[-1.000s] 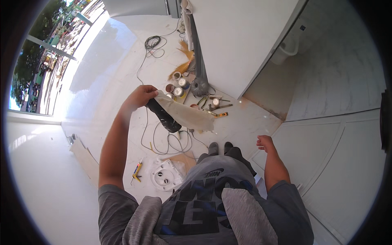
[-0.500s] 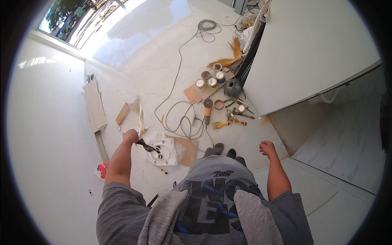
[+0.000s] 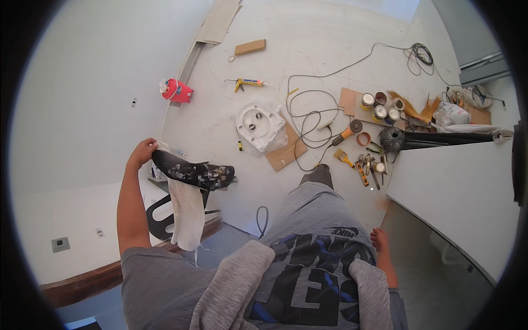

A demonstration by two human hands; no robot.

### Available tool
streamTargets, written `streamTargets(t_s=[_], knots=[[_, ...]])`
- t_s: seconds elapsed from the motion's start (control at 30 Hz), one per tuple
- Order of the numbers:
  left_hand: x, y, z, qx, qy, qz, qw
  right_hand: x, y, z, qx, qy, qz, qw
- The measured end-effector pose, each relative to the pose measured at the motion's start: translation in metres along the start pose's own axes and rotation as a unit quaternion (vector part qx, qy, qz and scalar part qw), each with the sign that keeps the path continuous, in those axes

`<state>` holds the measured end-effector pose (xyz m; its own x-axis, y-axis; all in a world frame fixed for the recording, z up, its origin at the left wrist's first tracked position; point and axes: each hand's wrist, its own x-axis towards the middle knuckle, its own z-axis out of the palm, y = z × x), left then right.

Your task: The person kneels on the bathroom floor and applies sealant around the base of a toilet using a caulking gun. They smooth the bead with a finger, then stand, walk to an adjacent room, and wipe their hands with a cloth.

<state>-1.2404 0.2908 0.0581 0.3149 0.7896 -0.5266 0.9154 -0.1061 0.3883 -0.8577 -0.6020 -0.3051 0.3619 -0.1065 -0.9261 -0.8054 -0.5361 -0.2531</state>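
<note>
Below my left grip (image 3: 144,152), pinched on pale cloth (image 3: 187,212), black frame (image 3: 159,227) could snag the dangling end; right grip (image 3: 379,240): can't tell.

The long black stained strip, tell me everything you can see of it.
The long, soft-looking black strip, blotched with pale paint-like stains, slants rightward and slightly down from the bare left grip, ending bluntly. A limp cream cloth shows at its held end and hangs below it; whether they're joined is unclear.
</note>
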Motion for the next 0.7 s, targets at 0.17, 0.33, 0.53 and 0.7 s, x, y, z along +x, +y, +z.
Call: streamTargets(t_s=[0.17,0.33,0.53,0.7], knots=[[0.0,0.012,0.037,-0.24,0.154,-0.031,0.958,0.026,-0.105,0.013,-0.05,0.004,-0.084,0.995],[0.017,0.079,0.091,-0.5,0.225,-0.011,0.836,0.031,-0.219,0.052,-0.048,-0.021,-0.173,0.984],[0.014,0.208,0.116,-0.702,0.052,0.08,0.706,0.016,-0.311,0.119,-0.07,-0.098,-0.271,0.955],[-0.035,0.312,0.125,-0.708,-0.042,0.165,0.685,-0.006,-0.352,0.171,-0.058,-0.208,-0.257,0.942]])
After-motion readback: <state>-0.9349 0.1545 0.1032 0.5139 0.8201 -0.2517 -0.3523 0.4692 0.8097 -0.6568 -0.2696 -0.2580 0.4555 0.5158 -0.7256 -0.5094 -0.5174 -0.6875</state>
